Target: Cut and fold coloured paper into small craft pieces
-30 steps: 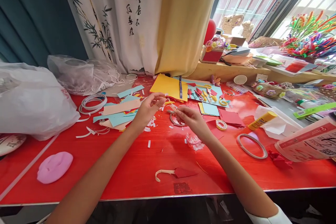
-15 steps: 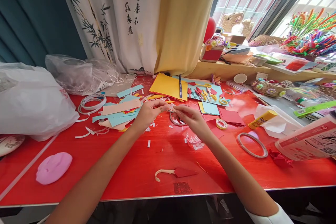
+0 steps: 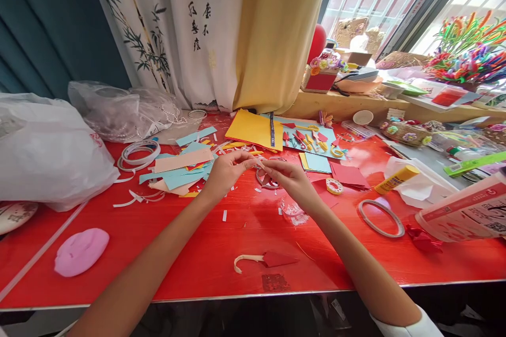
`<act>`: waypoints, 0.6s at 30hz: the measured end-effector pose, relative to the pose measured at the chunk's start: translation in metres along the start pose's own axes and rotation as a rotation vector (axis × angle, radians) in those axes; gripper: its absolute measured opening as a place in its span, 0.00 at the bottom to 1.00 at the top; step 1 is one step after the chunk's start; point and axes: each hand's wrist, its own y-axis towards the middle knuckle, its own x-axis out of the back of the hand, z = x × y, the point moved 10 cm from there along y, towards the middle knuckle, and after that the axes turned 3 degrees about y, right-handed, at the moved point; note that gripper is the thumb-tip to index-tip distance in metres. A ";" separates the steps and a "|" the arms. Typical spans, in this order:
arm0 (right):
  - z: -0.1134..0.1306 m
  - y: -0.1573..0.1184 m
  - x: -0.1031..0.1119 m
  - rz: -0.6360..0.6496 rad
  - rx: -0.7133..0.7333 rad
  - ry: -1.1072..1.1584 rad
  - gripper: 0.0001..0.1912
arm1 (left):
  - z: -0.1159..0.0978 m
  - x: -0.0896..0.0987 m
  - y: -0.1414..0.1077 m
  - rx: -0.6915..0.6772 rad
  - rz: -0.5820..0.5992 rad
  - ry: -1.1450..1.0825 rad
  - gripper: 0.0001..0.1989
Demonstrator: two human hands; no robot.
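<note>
Above the middle of the red table (image 3: pixel 190 268), my left hand (image 3: pixel 229 170) and my right hand (image 3: pixel 288 176) meet fingertip to fingertip. Both are closed in a pinch on a small pale strip (image 3: pixel 259 164), mostly covered by the fingers; its material is too small to make out. Below the hands, near the front edge, lies a red folded-paper piece (image 3: pixel 276 259) with a curled cream stem (image 3: pixel 248 258). A roll of tape (image 3: pixel 266 179) sits behind the right fingers.
Paper strips (image 3: pixel 184 160) lie left of the hands, beside tape rolls (image 3: pixel 138 154). Behind are yellow sheets (image 3: pixel 249 130) and a blue sheet (image 3: pixel 312 142) bearing small paper pieces. A glue stick (image 3: pixel 396 179) and a large bottle (image 3: pixel 466 210) stand out at right; pink clay (image 3: pixel 81 253) lies front left.
Both hands keep their pinch at nearly the same spot, with only a slight shift of the fingers. The table's objects stay where they were.
</note>
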 end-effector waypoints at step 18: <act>-0.001 0.000 0.002 0.001 0.040 -0.026 0.14 | -0.011 -0.001 -0.004 -0.099 -0.052 0.287 0.11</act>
